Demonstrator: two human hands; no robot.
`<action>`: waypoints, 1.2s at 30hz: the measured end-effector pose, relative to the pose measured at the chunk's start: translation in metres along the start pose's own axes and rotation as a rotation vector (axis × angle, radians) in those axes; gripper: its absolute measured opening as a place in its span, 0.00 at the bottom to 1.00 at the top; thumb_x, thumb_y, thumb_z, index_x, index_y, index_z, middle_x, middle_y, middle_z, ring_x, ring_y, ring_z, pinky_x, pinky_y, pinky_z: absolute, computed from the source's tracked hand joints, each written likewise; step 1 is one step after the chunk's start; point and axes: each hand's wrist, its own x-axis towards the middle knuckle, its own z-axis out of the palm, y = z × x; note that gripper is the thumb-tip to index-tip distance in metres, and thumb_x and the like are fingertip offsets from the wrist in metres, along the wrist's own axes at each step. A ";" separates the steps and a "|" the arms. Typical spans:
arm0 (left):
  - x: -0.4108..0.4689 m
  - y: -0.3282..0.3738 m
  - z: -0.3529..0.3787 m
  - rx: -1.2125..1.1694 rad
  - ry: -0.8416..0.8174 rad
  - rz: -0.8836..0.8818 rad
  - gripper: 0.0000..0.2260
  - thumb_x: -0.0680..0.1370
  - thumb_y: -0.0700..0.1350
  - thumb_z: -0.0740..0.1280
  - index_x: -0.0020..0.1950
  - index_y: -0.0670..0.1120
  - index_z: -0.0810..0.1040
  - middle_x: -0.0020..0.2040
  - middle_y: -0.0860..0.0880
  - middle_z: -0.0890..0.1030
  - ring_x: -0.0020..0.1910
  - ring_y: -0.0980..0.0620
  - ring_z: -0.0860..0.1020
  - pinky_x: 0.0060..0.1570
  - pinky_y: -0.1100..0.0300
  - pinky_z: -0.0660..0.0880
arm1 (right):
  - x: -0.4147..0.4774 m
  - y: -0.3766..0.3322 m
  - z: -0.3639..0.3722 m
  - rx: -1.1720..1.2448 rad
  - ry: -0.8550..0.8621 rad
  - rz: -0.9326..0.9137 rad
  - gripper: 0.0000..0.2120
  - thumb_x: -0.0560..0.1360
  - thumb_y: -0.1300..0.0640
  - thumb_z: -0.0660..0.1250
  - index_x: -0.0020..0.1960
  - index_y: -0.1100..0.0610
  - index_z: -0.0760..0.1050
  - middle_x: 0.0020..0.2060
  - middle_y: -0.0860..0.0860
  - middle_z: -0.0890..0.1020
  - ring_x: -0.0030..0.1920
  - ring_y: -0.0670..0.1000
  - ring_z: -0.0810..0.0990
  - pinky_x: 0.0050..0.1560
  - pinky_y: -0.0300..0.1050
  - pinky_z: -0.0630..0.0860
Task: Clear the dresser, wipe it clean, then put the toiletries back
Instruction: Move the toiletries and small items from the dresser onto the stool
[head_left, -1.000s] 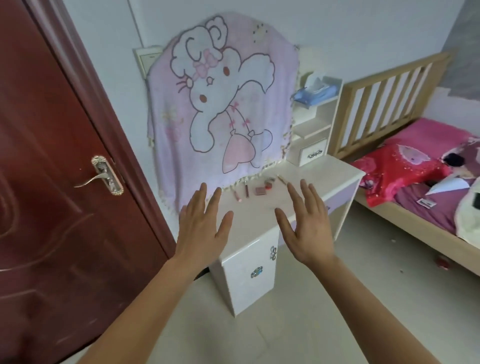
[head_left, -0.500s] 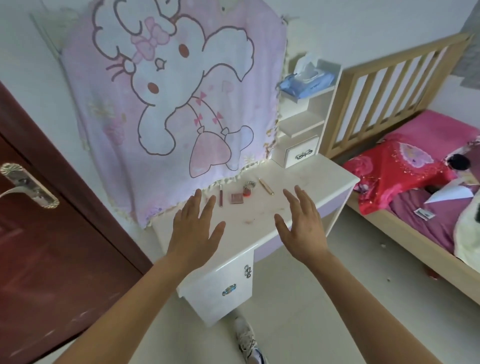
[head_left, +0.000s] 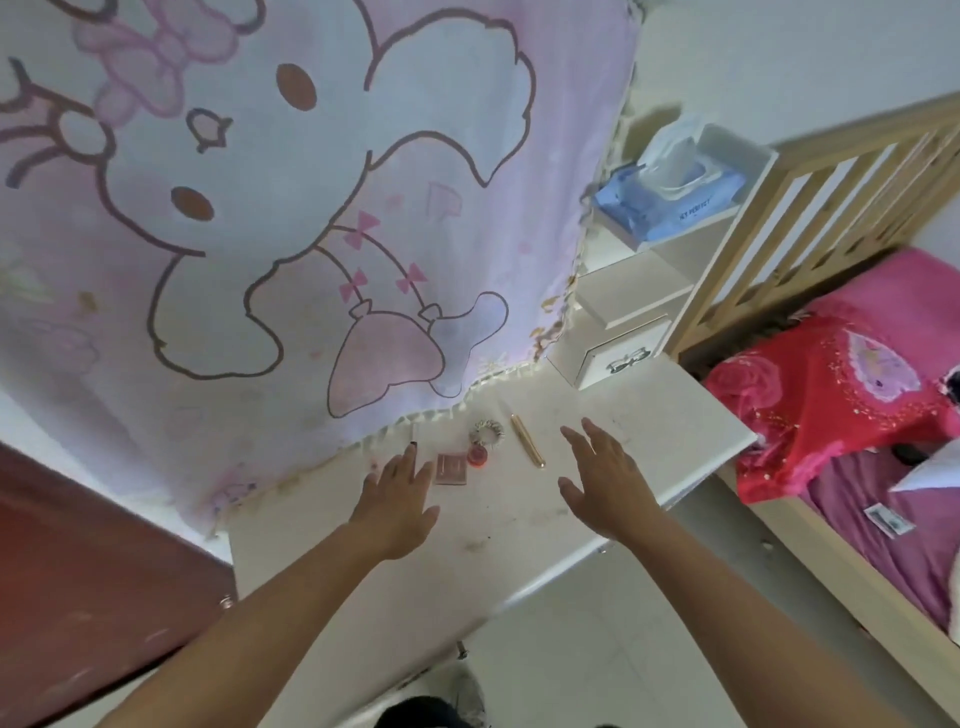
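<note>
1. A pink cartoon-rabbit blanket (head_left: 291, 218) is hung over the back of the white dresser counter (head_left: 519, 525); smudges are seen on the top.
2. A blue wet-wipe pack (head_left: 670, 197), at 1 o'clock on the shelf, bears writing too blurred to be read.
3. The left hand (head_left: 397, 499) and right hand (head_left: 605, 483) are held spread and empty above the counter.
4. The clearing step is judged just begun: the gold tube (head_left: 527, 440), compact (head_left: 451, 469), red pot (head_left: 476, 456) and scrunchie (head_left: 487, 431) at 12 o'clock must be picked up next.
</note>
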 end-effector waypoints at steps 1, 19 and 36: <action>0.011 -0.002 0.003 -0.003 -0.006 -0.006 0.30 0.82 0.57 0.52 0.80 0.47 0.46 0.80 0.43 0.42 0.79 0.44 0.46 0.75 0.42 0.50 | 0.012 0.004 0.003 0.009 -0.022 0.002 0.33 0.80 0.48 0.61 0.79 0.52 0.51 0.79 0.55 0.53 0.77 0.56 0.55 0.73 0.53 0.61; 0.147 0.035 0.082 -0.466 0.009 -0.476 0.34 0.77 0.60 0.62 0.79 0.52 0.52 0.80 0.44 0.47 0.78 0.42 0.53 0.72 0.44 0.61 | 0.201 0.048 0.112 -0.038 -0.474 -0.259 0.39 0.77 0.38 0.62 0.80 0.45 0.44 0.69 0.59 0.59 0.62 0.62 0.69 0.56 0.56 0.75; 0.116 0.057 0.100 -0.496 0.240 -0.514 0.14 0.73 0.45 0.72 0.58 0.45 0.80 0.58 0.42 0.76 0.57 0.37 0.72 0.46 0.45 0.79 | 0.187 0.063 0.116 0.098 -0.453 -0.336 0.12 0.80 0.54 0.63 0.60 0.60 0.75 0.50 0.57 0.69 0.37 0.60 0.76 0.43 0.51 0.78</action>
